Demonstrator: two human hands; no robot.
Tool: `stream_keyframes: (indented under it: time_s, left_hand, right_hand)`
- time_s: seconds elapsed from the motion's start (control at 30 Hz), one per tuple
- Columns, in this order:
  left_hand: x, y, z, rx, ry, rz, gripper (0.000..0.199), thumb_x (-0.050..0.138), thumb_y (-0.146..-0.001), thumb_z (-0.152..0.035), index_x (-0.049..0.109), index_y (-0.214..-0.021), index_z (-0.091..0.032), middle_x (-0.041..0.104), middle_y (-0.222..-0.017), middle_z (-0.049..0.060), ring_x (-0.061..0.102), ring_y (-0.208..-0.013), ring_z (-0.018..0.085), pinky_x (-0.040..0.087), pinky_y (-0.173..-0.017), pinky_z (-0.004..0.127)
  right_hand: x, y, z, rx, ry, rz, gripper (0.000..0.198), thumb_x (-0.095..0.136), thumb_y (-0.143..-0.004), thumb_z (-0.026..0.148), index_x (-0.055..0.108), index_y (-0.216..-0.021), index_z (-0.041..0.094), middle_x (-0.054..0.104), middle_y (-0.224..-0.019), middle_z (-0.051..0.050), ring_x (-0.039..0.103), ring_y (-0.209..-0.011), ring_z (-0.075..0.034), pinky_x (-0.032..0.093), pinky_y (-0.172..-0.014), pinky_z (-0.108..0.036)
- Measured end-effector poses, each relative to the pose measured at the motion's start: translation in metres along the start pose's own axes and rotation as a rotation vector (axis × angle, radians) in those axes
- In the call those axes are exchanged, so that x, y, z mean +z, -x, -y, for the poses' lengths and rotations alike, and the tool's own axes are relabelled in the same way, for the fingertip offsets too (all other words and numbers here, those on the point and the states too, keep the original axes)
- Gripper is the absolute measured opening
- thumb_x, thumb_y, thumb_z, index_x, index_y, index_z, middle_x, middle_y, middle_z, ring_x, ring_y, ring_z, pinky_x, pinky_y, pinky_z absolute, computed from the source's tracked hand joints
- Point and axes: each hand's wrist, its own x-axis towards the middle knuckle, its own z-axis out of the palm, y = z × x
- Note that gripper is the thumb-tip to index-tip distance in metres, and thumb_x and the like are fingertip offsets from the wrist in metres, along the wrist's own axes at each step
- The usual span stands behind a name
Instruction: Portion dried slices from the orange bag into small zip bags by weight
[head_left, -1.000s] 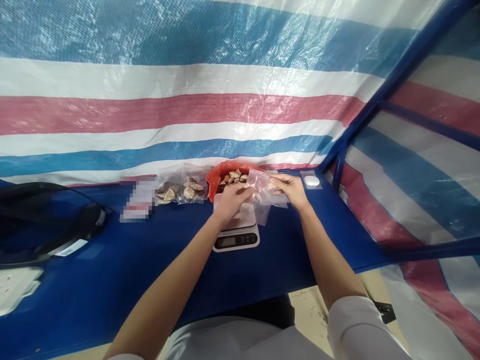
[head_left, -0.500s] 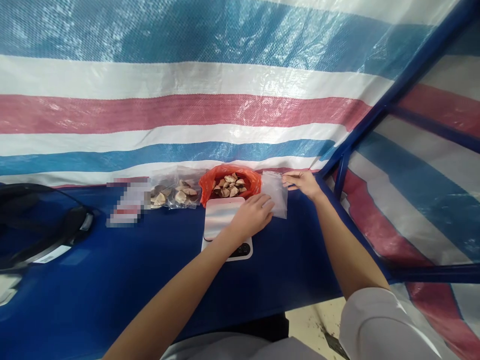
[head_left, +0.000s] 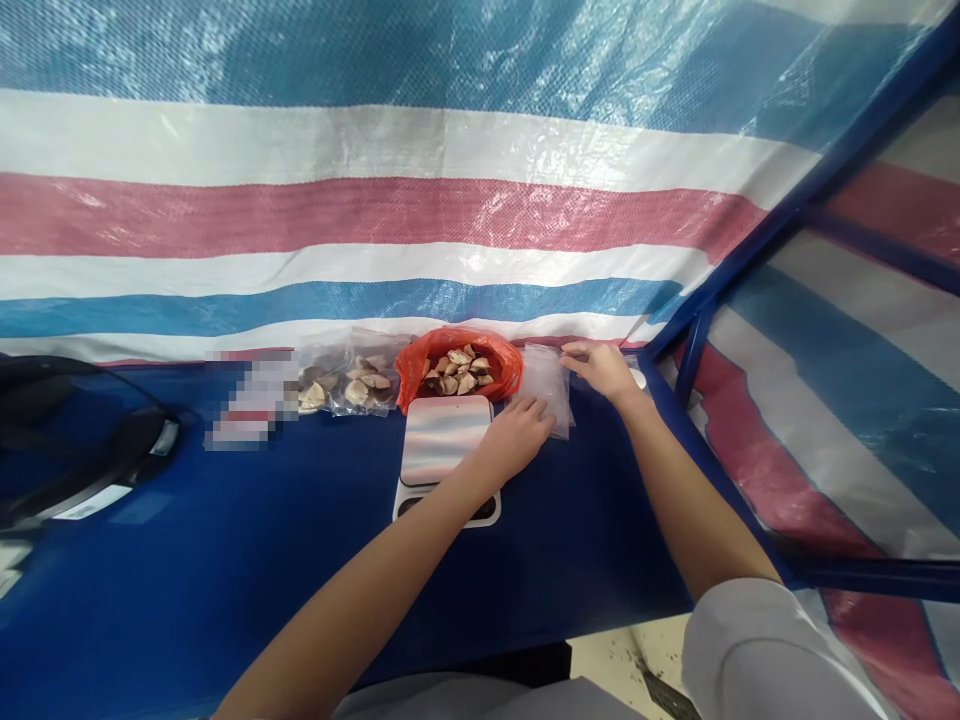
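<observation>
Clear bags (head_left: pixel 544 376) lie at two o'clock from the scale (head_left: pixel 447 440); the left hand (head_left: pixel 520 434) rests on them loosely open, the right hand (head_left: pixel 598 368) pinches their corner. Singling one out, apparently; that calls for fine fingering.

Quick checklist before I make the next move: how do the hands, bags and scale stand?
1. Left hand at the lower part of the clear bags: ok.
2. Right hand at their upper right corner: ok.
3. One clear bag separated from the others: cannot tell; they overlap.
4. Orange bag open, pale brown pieces exposed: ok.
5. Scale readable: not ok; the left forearm covers much of its front panel.
6. Two filled bags left of the orange bag sealed: cannot tell; too small to judge.
</observation>
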Motion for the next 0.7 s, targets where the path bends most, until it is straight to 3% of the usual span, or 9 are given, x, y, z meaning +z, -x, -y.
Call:
stream_keyframes:
  time_s: [0.03,0.1,0.2,0.27,0.47,0.7]
  left_hand:
    - [0.001,-0.001,-0.001,-0.012,0.009,0.002,0.021,0.047,-0.100,-0.014,0.067,-0.106,-0.013,0.067,-0.116,0.014,0.063,-0.111,0.025,0.051,-0.096,0.037]
    - [0.002,-0.003,-0.003,-0.032,0.028,0.012,0.021,0.047,-0.100,-0.015,0.067,-0.104,-0.013,0.067,-0.113,0.014,0.063,-0.110,0.026,0.051,-0.095,0.038]
    - [0.004,-0.005,-0.007,-0.064,0.053,-0.001,0.023,0.046,-0.100,-0.015,0.068,-0.101,-0.012,0.068,-0.110,0.014,0.064,-0.109,0.027,0.052,-0.094,0.039]
    - [0.007,-0.005,-0.008,-0.081,0.071,-0.035,0.022,0.048,-0.100,-0.017,0.069,-0.101,-0.013,0.068,-0.110,0.014,0.064,-0.110,0.027,0.053,-0.096,0.040]
    - [0.010,0.000,-0.004,-0.005,0.102,-0.039,0.020,0.062,-0.095,-0.026,0.069,-0.105,-0.011,0.068,-0.114,0.016,0.062,-0.117,0.030,0.049,-0.105,0.042]
    - [0.013,-0.010,-0.005,-0.017,0.019,0.014,0.024,0.047,-0.099,-0.014,0.070,-0.105,-0.009,0.070,-0.113,0.016,0.064,-0.118,0.027,0.048,-0.107,0.038]
  right_hand:
    - [-0.002,0.004,0.003,-0.028,0.106,-0.051,0.022,0.072,-0.086,0.029,0.077,-0.108,0.025,0.079,-0.109,-0.004,0.075,-0.102,-0.028,0.059,-0.093,-0.042]
    - [-0.005,0.015,0.010,-0.061,0.260,-0.146,0.028,0.068,-0.090,0.036,0.076,-0.116,0.027,0.079,-0.112,-0.006,0.074,-0.104,-0.032,0.057,-0.095,-0.048]
    - [0.001,0.030,0.017,-0.236,0.271,-0.187,0.032,0.062,-0.094,0.038,0.075,-0.121,0.026,0.075,-0.122,-0.008,0.074,-0.104,-0.031,0.058,-0.092,-0.044]
    - [0.011,0.034,0.018,-0.359,0.229,-0.136,0.030,0.058,-0.096,0.037,0.075,-0.120,0.028,0.073,-0.127,-0.005,0.072,-0.112,-0.029,0.058,-0.094,-0.039]
    - [0.036,0.024,0.004,-0.448,0.193,0.049,0.032,0.053,-0.100,0.035,0.073,-0.124,0.027,0.070,-0.134,-0.004,0.068,-0.120,-0.027,0.056,-0.102,-0.039]
    - [0.037,0.011,-0.007,-0.562,0.283,0.121,0.037,0.054,-0.100,0.035,0.068,-0.132,0.023,0.061,-0.145,-0.009,0.060,-0.132,-0.028,0.051,-0.111,-0.042]
